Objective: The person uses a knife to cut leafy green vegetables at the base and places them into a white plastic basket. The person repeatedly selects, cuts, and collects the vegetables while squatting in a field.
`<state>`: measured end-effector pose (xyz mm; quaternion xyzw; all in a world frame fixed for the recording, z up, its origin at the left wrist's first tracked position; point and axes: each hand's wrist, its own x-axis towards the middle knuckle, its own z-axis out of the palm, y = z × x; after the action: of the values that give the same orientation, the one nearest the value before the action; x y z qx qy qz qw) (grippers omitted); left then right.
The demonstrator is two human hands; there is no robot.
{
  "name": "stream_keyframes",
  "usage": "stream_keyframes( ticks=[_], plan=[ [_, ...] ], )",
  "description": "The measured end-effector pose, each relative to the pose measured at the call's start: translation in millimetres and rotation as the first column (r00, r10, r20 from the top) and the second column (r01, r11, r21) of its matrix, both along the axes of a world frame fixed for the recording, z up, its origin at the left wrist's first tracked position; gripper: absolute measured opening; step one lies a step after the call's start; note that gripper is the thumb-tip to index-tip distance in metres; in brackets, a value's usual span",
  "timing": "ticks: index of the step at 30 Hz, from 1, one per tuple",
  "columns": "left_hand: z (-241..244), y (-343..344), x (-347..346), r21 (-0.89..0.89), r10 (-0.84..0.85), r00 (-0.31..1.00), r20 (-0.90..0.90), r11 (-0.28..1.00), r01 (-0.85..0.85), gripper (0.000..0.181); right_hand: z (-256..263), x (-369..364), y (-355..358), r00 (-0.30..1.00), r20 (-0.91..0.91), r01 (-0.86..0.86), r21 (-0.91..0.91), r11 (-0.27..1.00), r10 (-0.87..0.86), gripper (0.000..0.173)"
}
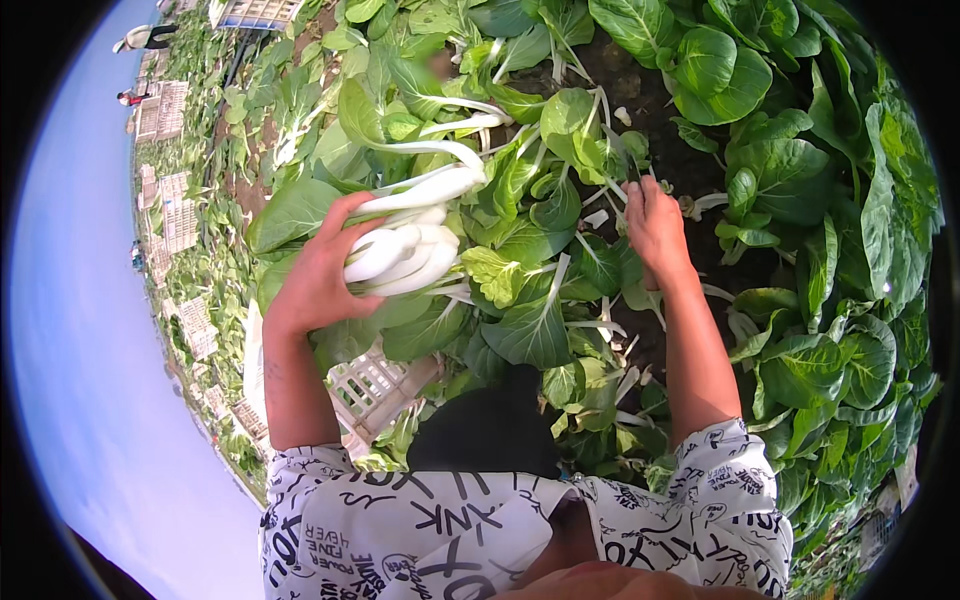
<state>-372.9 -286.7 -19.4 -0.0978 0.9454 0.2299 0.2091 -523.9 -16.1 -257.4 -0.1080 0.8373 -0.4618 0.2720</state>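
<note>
My left hand [309, 279] grips a head of bok choy [411, 253] by its thick white stalks. The stalk base faces right, and its green leaves spread to the left behind my fingers. Closed low over the plants, my right hand [657, 223] holds what looks like a knife [632, 171], mostly hidden by the fist. Around that hand lie loose and cut bok choy leaves [532, 326] with pale stems. Dark soil [619, 75] shows between them.
A dense row of standing bok choy [787, 180] grows on the right. Below my left forearm is a pale slatted plastic crate [386, 386]. More crates [178, 211] stand across the field at left, where a person [144, 37] is visible far off.
</note>
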Motion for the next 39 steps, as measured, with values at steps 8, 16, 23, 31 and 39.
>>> stream_keyframes(
  ticks=[8,16,23,31,39],
  plan=[
    [26,24,84,0.335,0.455,0.887,-0.08,0.85,-0.406,0.077,-81,-67,-107,0.971,0.087,-0.237,0.215,0.947,0.223,0.032],
    [42,18,144,0.32,0.48,0.841,-0.25,0.861,-0.396,0.082,9,99,27,0.579,0.181,-0.805,-0.033,0.593,0.795,0.031],
    [42,26,151,0.543,0.453,0.869,-0.201,0.79,-0.286,0.102,117,123,101,0.882,-0.157,-0.381,0.315,0.869,0.444,0.025],
    [31,52,172,0.78,0.24,0.947,-0.212,0.626,0.016,0.084,224,143,40,0.979,-0.026,-0.15,-0.756,0.637,0.2,0.062],
    [28,92,208,0.989,0.125,0.992,0.008,0.145,-0.027,0.108,288,194,7,0.889,-0.004,-0.302,-0.755,0.582,0.457,0.053]
  ],
)
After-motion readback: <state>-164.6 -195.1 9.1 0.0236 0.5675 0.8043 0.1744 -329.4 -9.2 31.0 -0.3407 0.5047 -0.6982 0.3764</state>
